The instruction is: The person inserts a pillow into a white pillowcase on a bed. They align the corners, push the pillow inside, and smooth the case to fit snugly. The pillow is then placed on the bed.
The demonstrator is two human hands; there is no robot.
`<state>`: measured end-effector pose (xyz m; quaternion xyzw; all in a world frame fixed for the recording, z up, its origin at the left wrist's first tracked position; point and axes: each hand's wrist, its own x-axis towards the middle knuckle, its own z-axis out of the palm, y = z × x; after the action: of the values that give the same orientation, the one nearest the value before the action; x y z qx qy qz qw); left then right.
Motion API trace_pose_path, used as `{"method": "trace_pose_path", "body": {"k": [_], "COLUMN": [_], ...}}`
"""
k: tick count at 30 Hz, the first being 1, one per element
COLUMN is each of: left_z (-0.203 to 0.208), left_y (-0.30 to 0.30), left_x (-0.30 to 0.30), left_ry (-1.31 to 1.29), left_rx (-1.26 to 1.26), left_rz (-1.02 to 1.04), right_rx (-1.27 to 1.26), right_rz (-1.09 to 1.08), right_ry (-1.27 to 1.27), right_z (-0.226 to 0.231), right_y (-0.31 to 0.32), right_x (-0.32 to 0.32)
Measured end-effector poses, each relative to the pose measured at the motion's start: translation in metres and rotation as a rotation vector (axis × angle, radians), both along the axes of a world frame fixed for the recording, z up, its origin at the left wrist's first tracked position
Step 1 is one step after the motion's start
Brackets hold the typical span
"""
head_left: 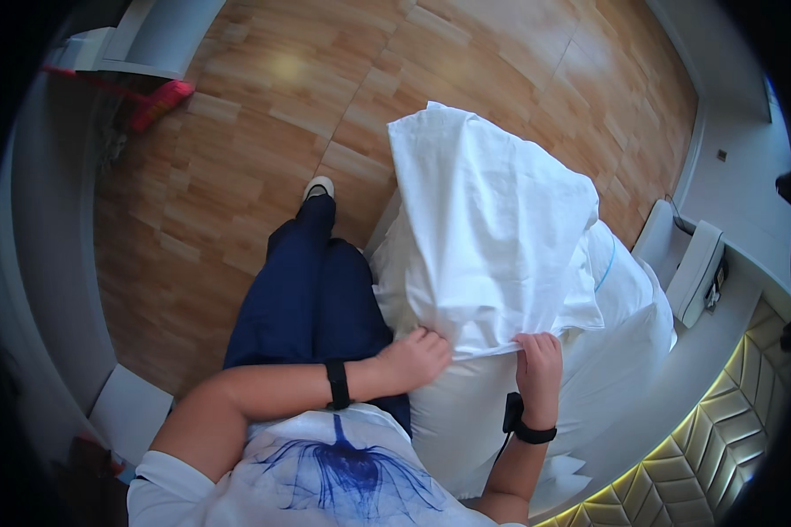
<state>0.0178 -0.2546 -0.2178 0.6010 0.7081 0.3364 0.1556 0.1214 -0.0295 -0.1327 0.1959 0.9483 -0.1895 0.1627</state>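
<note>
A white cloth (492, 220), shaped like a pillowcase, spreads away from me over a heap of white bedding (466, 413). Its far end rises into a peaked corner, and soft creases run along it. My left hand (417, 360) is closed at the near left corner, its fingers curled over the cloth's edge. At the near right, my right hand (539, 356) pinches the same edge between thumb and fingers. Between the two hands the hem is drawn fairly straight. What lies under the cloth is hidden.
Wood-patterned floor (246, 140) stretches ahead and left. A red broom (160, 104) leans by a pale cabinet at the far left. To the right stand a white bedside unit (699, 263) and a padded headboard (677, 457) with a lit edge. My legs are beside the bed's left side.
</note>
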Motion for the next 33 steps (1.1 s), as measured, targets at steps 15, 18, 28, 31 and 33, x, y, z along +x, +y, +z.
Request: {"method": "trace_pose_path", "body": {"k": [15,18,28,31,33], "left_z": [0.01,0.01,0.003,0.007,0.017], "left_y": [0.115,0.138,0.172,0.178,0.179], "left_x": [0.039,0.053,0.058,0.051,0.038], "left_ry": [0.141,0.195,-0.187,-0.341,-0.544], "left_rx": [0.072,-0.041,0.026,0.039,-0.043], "left_rz": [-0.024,-0.12,0.028,0.078,0.12], "right_rx": [0.254,0.258,-0.846,-0.866,-0.852], "right_rz": [0.05,-0.339,-1.147,-1.095,-1.027], "right_ry": [0.285,0.441,0.525,0.591,0.674], "right_z": [-0.005,-0.025,-0.093,-0.092,-0.069], "right_y": [0.06,0.062,0.104,0.093,0.072], "right_x": [0.089,0.104,0.142,0.144,0.144]}}
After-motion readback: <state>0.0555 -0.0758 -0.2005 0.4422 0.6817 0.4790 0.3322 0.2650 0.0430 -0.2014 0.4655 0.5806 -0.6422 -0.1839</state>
